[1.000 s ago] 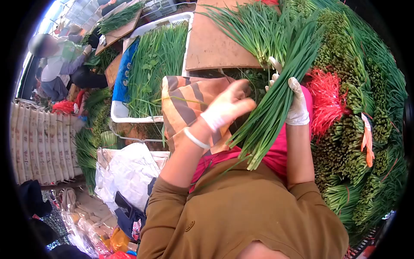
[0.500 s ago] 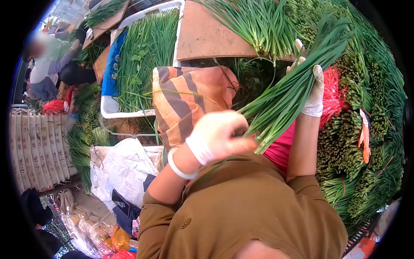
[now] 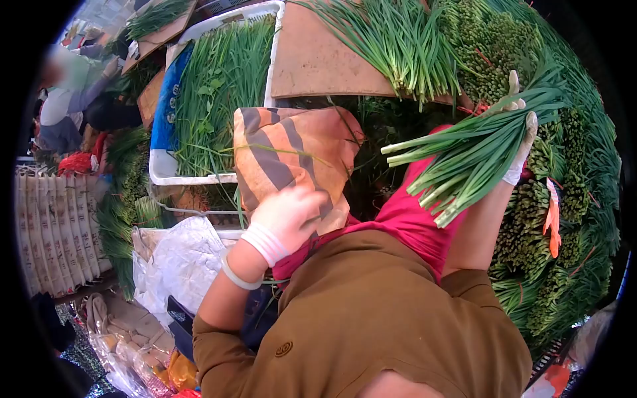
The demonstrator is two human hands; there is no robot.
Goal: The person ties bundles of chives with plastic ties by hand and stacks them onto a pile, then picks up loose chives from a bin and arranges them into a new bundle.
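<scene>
My right hand (image 3: 523,142), in a pale glove, holds a bunch of long green leafy stalks (image 3: 474,156). The pale cut ends fan out to the left and down over pink cloth (image 3: 405,205). My left hand (image 3: 285,215), with a white band at the wrist, is away from the bunch, over the lower part of an orange cloth with dark stripes (image 3: 272,146). Its fingers are smeared by motion. Beyond the bunch, more loose stalks (image 3: 405,50) lie on a brown board (image 3: 318,60).
A white crate (image 3: 156,166) of green stalks stands at the upper left. Tied bunches (image 3: 524,225) are piled along the right, with an orange glove (image 3: 552,219) on them. White plastic (image 3: 182,255) lies left of my left arm. Another person (image 3: 70,99) sits at the far left.
My right hand has moved right with the bunch, which has turned flatter, its cut ends now pointing left. My left hand has moved left and down, away from the bunch.
</scene>
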